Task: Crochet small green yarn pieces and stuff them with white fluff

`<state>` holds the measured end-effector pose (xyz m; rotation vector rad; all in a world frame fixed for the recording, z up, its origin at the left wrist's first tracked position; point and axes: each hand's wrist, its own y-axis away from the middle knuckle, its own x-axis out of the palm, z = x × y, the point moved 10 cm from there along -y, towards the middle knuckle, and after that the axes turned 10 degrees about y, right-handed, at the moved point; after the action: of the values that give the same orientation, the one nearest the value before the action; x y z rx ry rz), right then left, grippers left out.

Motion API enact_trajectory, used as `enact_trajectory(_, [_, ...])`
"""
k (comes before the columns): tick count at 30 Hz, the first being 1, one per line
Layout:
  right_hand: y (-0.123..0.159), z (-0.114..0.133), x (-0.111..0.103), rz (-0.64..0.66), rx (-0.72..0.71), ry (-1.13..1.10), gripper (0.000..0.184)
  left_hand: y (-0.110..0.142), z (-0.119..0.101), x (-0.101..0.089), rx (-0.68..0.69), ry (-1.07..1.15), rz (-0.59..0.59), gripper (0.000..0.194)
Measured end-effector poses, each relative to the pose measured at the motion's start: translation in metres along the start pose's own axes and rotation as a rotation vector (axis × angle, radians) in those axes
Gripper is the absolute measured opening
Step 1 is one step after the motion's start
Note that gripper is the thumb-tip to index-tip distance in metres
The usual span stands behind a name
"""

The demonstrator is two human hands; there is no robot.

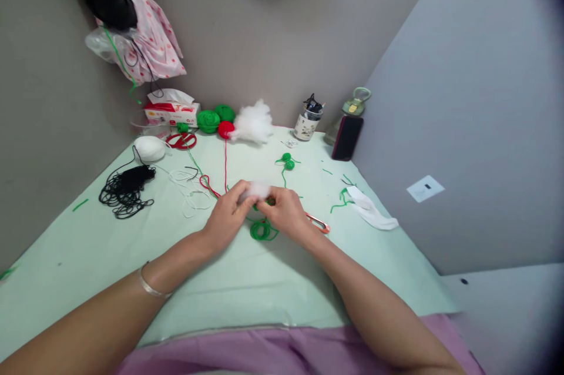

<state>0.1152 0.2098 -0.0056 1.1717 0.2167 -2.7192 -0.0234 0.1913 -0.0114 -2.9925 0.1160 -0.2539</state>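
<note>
White fluff wad (259,189), held above the counter (211,298) in the curled fingers of both left hand (227,213) and right hand (285,208), a mostly hidden green piece beneath, looks near-weightless, soft, easily pulled apart; best pinched lightly, well gathered.

Fluff tuft (258,189) btwn L hand (227,210) & R hand (284,208); yarn coil (259,231) in front; scissors (181,140) back L, phone (348,138) back R on table (211,293).

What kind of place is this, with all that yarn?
Probably a little yarn-craft corner, maybe at home: on the table are green yarn balls, a tangle of black yarn and fluffy white stuffing.
</note>
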Motion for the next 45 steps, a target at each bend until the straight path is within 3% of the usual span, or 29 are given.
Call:
enact_trajectory(5, [-0.007, -0.015, -0.005, -0.048, 0.025, -0.045, 0.026, -0.015, -0.003, -0.019, -0.05, 0.149, -0.056, 0.026])
enact_trajectory(8, [-0.01, -0.02, -0.007, -0.077, 0.013, -0.089, 0.025, -0.015, 0.003, -0.007, -0.152, 0.212, 0.024, 0.047])
enact_trajectory(10, [-0.01, -0.017, -0.005, -0.071, -0.018, -0.111, 0.02, -0.011, 0.01, 0.001, -0.204, 0.213, 0.061, 0.05])
enact_trajectory(15, [-0.007, -0.006, 0.002, -0.038, -0.086, -0.112, 0.019, -0.012, 0.023, -0.004, -0.189, 0.167, -0.004, 0.041])
enact_trajectory(23, [-0.002, 0.007, -0.002, 0.01, -0.175, -0.022, 0.019, -0.014, 0.025, -0.007, -0.169, 0.077, 0.002, 0.023])
enact_trajectory(28, [0.0, 0.01, -0.005, 0.014, -0.181, 0.048, 0.017, -0.013, 0.022, -0.006, -0.136, 0.038, -0.017, 0.028])
enact_trajectory(33, [0.002, 0.014, -0.004, 0.06, -0.21, 0.102, 0.018, -0.013, 0.025, -0.001, -0.157, -0.025, 0.047, 0.022])
enact_trajectory(45, [0.0, 0.008, 0.0, 0.135, -0.23, 0.098, 0.018, -0.012, 0.028, 0.0, -0.136, -0.172, 0.056, 0.017])
